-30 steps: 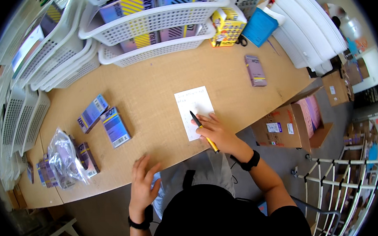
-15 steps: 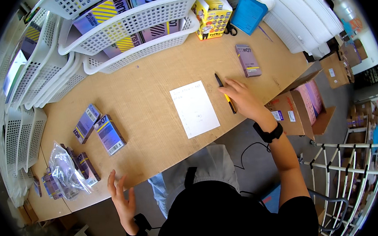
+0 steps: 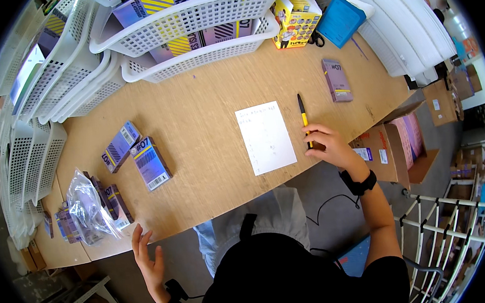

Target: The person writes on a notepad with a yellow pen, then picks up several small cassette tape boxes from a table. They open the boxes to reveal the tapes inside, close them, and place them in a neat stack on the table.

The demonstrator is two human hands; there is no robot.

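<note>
My right hand (image 3: 331, 146) is at the table's front edge on the right, its fingers and thumb curled round the near end of a black and yellow pen (image 3: 303, 114). The pen points away from me, just right of a white sheet of paper (image 3: 267, 141) with faint handwriting. My left hand (image 3: 148, 261) hangs in front of the table edge, fingers spread, holding nothing. Beyond it lie a clear plastic bag (image 3: 86, 208) and several small purple boxes (image 3: 119, 206). Two more boxes, one blue-purple (image 3: 151, 163) and one striped (image 3: 121, 146), touch each other. A mauve box (image 3: 336, 80) lies at the far right.
White plastic baskets (image 3: 201, 29) with boxes are stacked along the back, and more baskets (image 3: 77, 78) at the left. A yellow box (image 3: 296, 19), a blue container (image 3: 341, 20) and white stacked trays (image 3: 407, 25) stand back right. An open cardboard carton (image 3: 384, 148) is beside the table.
My right hand has drawn nearer and curled its fingers at the pen, which has turned slightly. The whole view has shifted a little; my left hand stays open.
</note>
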